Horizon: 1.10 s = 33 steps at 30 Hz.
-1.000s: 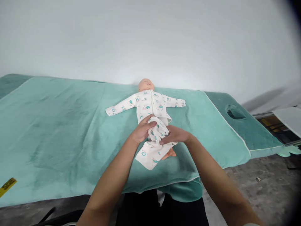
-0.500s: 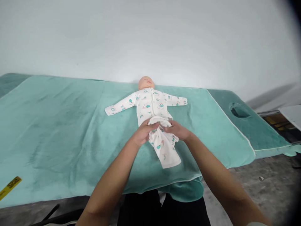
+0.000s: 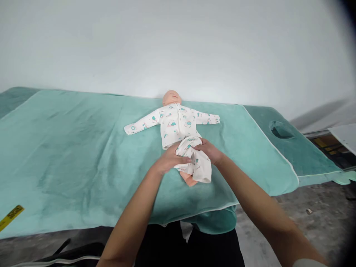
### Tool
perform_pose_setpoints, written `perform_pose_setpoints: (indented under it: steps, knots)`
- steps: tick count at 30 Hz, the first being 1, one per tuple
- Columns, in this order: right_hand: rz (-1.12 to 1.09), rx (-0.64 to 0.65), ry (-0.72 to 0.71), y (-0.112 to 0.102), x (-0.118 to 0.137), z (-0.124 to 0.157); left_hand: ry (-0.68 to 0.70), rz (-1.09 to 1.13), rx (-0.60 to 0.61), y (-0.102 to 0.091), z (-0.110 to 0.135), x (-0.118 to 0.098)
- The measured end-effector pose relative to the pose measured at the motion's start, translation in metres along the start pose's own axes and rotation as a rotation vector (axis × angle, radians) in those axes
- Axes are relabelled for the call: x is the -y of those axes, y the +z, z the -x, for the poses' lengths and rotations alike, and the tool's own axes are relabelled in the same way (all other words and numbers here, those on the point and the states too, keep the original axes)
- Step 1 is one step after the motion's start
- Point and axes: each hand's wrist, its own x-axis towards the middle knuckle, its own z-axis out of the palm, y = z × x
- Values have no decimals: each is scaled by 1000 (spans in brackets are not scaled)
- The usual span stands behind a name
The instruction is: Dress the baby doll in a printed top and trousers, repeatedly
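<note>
A baby doll (image 3: 171, 98) lies on its back with its head toward the wall and its arms spread. It wears a white printed buttoned shirt (image 3: 178, 120). White printed baby pants (image 3: 202, 165) are bunched around the doll's legs, and a bare foot (image 3: 189, 179) pokes out below the fabric. My left hand (image 3: 171, 158) grips the pants on the left side, thumb across the front. On the right, my right hand (image 3: 209, 149) pinches the gathered cloth near the waist. The doll's other foot is hidden by the pants.
A green cloth (image 3: 69, 148) covers the long padded bed against a white wall (image 3: 178, 44). The bed has a round hole (image 3: 281, 129) at the right. A yellow strip (image 3: 11, 218) lies at the left front edge. Dark items sit on the floor below.
The pants have been drawn up the doll's leg, and a foot now shows at the lower end. Their loose leg hangs shorter. My left hand has slid slightly along the fabric.
</note>
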Motion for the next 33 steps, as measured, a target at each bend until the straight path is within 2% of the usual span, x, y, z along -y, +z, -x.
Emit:
perform_pose_setpoints:
  steps: [3,6,9,11,14,17,21,26,29,33]
  knots:
    - [231,179,28,-4,9,6,34,59,-187,17,14,13]
    - [569,320,16,-2,19,11,36,125,-399,47,35,27]
    - [922,371,-104,7,27,13,63,200,-635,85,62,39]
    - [1152,381,-162,16,30,16,78,244,-751,106,79,45]
    - [1407,384,-172,27,30,20,70,293,-848,118,102,52]
    - [1537,393,-147,33,28,21,38,356,-857,108,117,58]
    - [1595,426,-136,32,24,20,-59,481,-793,97,124,66]
    - [1608,456,-144,30,23,23,-63,496,-814,111,120,76]
    - [1623,472,-144,30,22,26,-65,418,-776,119,118,81]
    - [1505,534,-146,23,16,28,-82,326,-732,122,119,77]
